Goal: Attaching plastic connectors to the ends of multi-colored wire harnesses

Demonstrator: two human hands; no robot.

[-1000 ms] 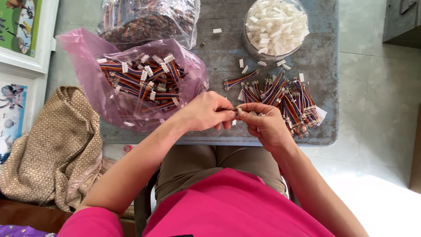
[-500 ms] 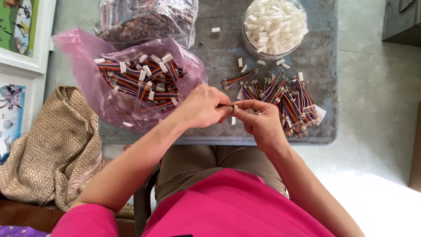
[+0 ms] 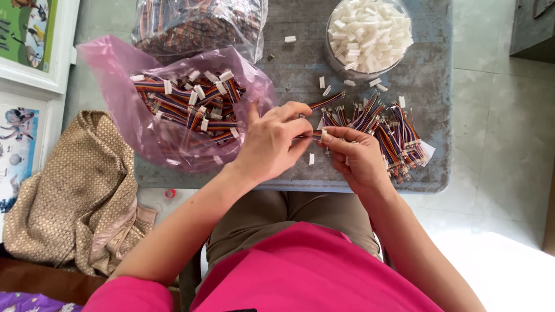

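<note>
My left hand [image 3: 272, 144] and my right hand [image 3: 355, 156] meet just above the near edge of the grey desk [image 3: 428, 86], fingertips pinched together on one short ribbon of multicoloured wires [image 3: 309, 137] held between them. Both hands are closed on it, the left at one end and the right at the other, where a small white connector [image 3: 324, 134] seems to sit, though my fingers hide most of it. I judge this piece to weigh almost nothing and to be limp along its length, so it would flop if held by the middle; the sensible place to grip is close to the end, right behind the plastic housing, where the wires are bunched and stiffer. The housing is hard, smooth and tiny, likely slippery between fingertips, and the thin wires could kink or pull out if tugged. Just to my right lies a loose heap of wire bundles [image 3: 393, 133]; to my left a pink plastic bag [image 3: 115, 104] holds more with white ends. A clear bowl of white connectors [image 3: 370, 32] stands at the far edge.
</note>
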